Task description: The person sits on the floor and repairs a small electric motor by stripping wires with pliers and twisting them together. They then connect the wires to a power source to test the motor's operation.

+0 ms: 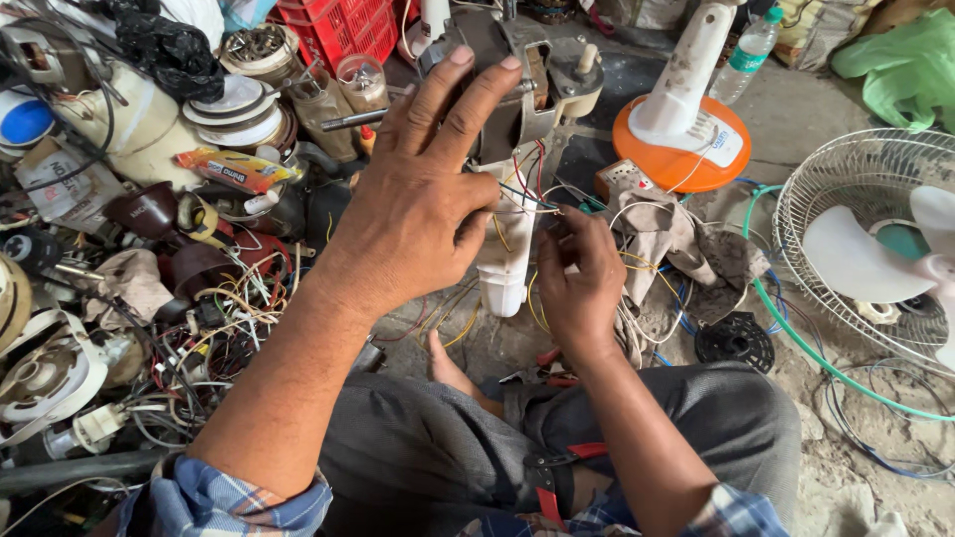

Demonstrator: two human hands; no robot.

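Two hands | left hand (pixel 423 199) spread over fan motor (pixel 517 89) | right hand (pixel 577 273) pinching wires (pixel 527 199) | orange tube (pixel 237 169) left

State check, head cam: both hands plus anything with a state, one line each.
left hand: open, fingers spread against the fan motor unit
right hand: pinching thin wires
fan motor unit: housing off, upright, wiring exposed
fan guard with blades: detached, lying on the floor
orange fan base: standing apart
water bottle: capped, upright
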